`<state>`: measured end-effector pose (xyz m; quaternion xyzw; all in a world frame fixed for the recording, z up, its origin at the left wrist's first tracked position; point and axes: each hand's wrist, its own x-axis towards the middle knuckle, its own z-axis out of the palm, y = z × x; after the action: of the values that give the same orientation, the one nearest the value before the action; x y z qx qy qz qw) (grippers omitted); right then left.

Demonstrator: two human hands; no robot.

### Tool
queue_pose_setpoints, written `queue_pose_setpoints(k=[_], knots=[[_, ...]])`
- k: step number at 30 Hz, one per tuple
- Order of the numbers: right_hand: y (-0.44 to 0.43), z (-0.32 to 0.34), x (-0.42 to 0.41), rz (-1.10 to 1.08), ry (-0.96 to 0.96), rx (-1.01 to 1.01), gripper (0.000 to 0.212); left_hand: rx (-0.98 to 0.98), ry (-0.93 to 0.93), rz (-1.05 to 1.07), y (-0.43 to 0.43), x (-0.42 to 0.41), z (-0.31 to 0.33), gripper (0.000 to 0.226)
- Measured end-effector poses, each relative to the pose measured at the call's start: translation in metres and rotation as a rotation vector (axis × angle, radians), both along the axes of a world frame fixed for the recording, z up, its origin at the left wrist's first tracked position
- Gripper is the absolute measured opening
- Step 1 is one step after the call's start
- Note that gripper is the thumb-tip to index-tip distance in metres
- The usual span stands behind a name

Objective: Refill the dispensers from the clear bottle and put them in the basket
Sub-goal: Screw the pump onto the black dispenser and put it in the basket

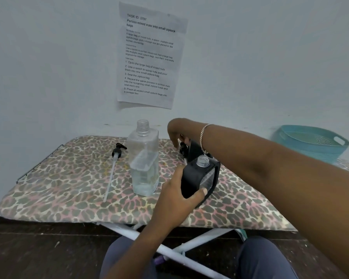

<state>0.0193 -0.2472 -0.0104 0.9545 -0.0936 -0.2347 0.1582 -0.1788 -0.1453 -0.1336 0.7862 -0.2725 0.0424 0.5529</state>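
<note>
Standing uncapped, seemingly for pouring, the clear bottle point(144, 164) is flanked by an open-necked black dispenser point(196, 177) clasped in the left grip point(179, 196); whether the right grip point(175, 135) holds anything behind cannot be told.

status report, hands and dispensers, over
Left hand grips uncapped black dispenser. Right hand at second dispenser, grip unclear. Clear bottle upright, uncapped. Loose pump lies left of it; basket far right.
</note>
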Motion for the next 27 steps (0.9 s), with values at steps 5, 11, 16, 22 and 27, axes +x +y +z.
queue_pose_setpoints(k=[5, 11, 16, 22, 27], knots=[[0.010, -0.001, -0.017, 0.086, -0.034, -0.044, 0.057, 0.009, 0.012, 0.007, 0.000, 0.001, -0.002, 0.041], [0.013, -0.001, -0.027, 0.280, 0.038, -0.209, 0.054, 0.003, 0.015, 0.009, -0.001, 0.001, -0.003, 0.041], [0.013, -0.004, -0.023, 0.258, 0.020, -0.173, 0.055, -0.002, 0.015, 0.005, -0.001, 0.001, -0.002, 0.038], [0.007, -0.013, 0.009, 0.062, -0.021, 0.086, 0.052, -0.003, 0.010, 0.002, -0.001, 0.000, -0.002, 0.041], [0.001, 0.010, 0.011, 0.001, -0.163, 0.385, 0.029, -0.002, 0.009, 0.005, -0.001, 0.000, -0.001, 0.044]])
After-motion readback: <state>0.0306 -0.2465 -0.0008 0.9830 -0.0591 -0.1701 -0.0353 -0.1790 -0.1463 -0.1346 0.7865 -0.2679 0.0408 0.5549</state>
